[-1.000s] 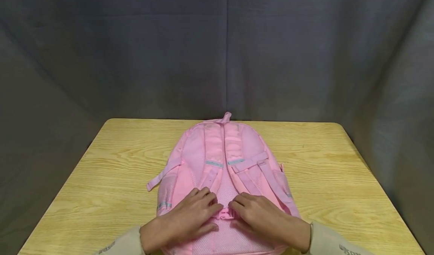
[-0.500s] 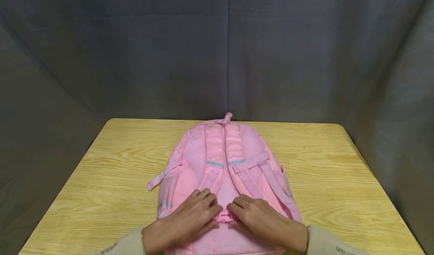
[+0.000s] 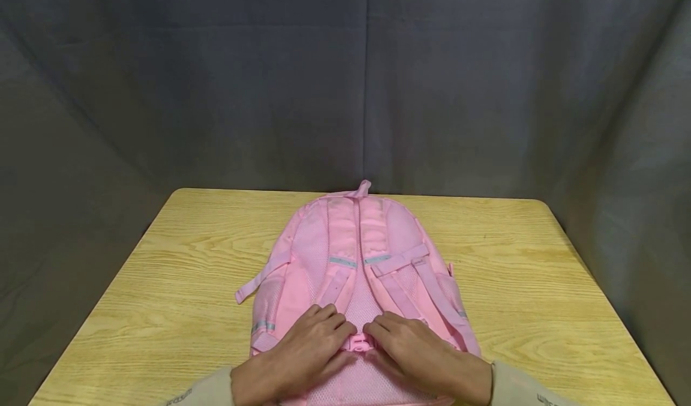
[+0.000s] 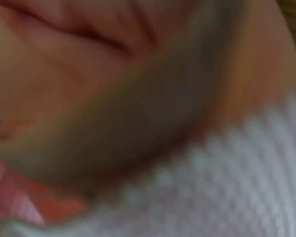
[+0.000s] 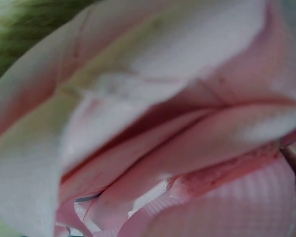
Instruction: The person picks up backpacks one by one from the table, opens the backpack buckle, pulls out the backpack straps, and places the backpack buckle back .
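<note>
A pink backpack (image 3: 308, 238) lies on the table with its shoulder straps facing up and its top away from me. Across its lower back sits a pink plastic buckle (image 3: 358, 342). My left hand (image 3: 318, 343) pinches the buckle's left end between thumb and fingers, while my right hand (image 3: 412, 349) pinches the right end. Fingers cover both ends, so whether the halves are fully locked cannot be told. Blurred skin and a light sleeve (image 4: 227, 187) fill the left wrist view. In the right wrist view, folds of the pink backpack (image 5: 187, 133) appear close up.
The backpack rests on a wood-grain table (image 3: 540, 298). A loose pink strap (image 3: 261, 280) sticks out over its left side, and another webbing strap (image 3: 439, 295) trails down the right. A dark grey curtain (image 3: 270, 82) hangs behind and at both sides.
Both hands stay at the buckle with only slight finger shifts. The backpack keeps its place on the table; the whole head view has drifted a little.
</note>
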A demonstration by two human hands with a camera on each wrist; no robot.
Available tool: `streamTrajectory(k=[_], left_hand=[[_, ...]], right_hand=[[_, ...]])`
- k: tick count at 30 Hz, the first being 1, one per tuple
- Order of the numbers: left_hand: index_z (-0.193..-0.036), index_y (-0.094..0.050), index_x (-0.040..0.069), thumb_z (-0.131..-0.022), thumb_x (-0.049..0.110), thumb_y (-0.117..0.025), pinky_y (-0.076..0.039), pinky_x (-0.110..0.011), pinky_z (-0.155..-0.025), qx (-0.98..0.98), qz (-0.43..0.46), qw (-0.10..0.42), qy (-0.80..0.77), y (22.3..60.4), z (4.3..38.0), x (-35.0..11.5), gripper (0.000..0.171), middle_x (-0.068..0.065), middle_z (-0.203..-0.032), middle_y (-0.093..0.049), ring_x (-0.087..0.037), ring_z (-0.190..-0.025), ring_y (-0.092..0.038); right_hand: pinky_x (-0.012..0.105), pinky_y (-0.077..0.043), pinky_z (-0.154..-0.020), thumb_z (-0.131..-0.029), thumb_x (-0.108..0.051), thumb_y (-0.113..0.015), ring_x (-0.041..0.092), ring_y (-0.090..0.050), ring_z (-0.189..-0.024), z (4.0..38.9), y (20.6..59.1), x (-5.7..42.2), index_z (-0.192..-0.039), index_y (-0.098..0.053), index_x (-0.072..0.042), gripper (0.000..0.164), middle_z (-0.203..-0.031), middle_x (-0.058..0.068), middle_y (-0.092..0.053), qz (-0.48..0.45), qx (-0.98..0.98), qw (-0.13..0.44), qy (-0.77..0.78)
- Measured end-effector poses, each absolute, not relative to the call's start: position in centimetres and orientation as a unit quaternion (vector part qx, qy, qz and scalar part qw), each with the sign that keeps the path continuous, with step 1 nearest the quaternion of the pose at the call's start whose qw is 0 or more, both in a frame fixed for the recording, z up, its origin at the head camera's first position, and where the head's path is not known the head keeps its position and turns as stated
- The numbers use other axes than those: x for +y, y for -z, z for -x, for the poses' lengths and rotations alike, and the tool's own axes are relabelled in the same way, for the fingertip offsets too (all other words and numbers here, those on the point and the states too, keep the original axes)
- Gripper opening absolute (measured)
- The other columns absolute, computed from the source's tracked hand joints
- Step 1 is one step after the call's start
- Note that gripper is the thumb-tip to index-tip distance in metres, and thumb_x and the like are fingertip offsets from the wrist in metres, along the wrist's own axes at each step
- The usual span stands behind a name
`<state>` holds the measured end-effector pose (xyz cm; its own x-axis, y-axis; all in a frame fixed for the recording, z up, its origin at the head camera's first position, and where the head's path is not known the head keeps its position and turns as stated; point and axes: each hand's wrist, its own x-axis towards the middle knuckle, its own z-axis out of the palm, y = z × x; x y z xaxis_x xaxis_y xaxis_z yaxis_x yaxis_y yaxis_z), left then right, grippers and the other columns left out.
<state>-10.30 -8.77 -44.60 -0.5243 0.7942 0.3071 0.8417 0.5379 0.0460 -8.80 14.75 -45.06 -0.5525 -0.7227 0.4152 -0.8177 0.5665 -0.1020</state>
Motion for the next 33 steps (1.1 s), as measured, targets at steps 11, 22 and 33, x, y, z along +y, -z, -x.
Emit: streamTrajectory(k=[11,22,33], left_hand=[[-0.103,-0.068,0.014,-0.091,0.037,-0.068,-0.045,-0.024,-0.072,-0.864,0.46,0.143,0.15,44.91,10.03,-8.33,0.025,0.007,-0.09,-0.064,-0.009,-0.08,-0.057],[-0.108,-0.069,0.01,-0.096,0.031,-0.064,-0.047,-0.022,-0.072,-0.852,0.458,0.159,0.199,44.95,9.92,-8.0,0.025,0.006,-0.091,-0.065,-0.008,-0.079,-0.061],[-0.102,-0.068,0.01,-0.096,0.028,-0.063,-0.048,-0.022,-0.075,-0.848,0.458,0.154,0.217,44.84,9.9,-7.85,0.019,0.005,-0.093,-0.067,-0.009,-0.082,-0.063]], right_hand=[[0.013,-0.046,-0.061,-0.096,-0.021,-0.065,0.001,-0.055,-0.075,8.55,45.08,15.04,-0.108,-0.061,-0.011,0.016,-0.085,-0.011,-0.059,-0.433,-0.872,0.16,-0.163],[0.018,-0.053,-0.075,-0.1,-0.025,-0.061,0.003,-0.063,-0.088,8.47,44.99,15.11,-0.114,-0.06,-0.012,0.019,-0.096,-0.008,-0.065,-0.422,-0.872,0.151,-0.198],[0.017,-0.052,-0.075,-0.101,-0.026,-0.06,0.001,-0.06,-0.086,8.48,44.65,15.18,-0.114,-0.06,-0.011,0.02,-0.094,-0.009,-0.063,-0.427,-0.867,0.148,-0.211]])
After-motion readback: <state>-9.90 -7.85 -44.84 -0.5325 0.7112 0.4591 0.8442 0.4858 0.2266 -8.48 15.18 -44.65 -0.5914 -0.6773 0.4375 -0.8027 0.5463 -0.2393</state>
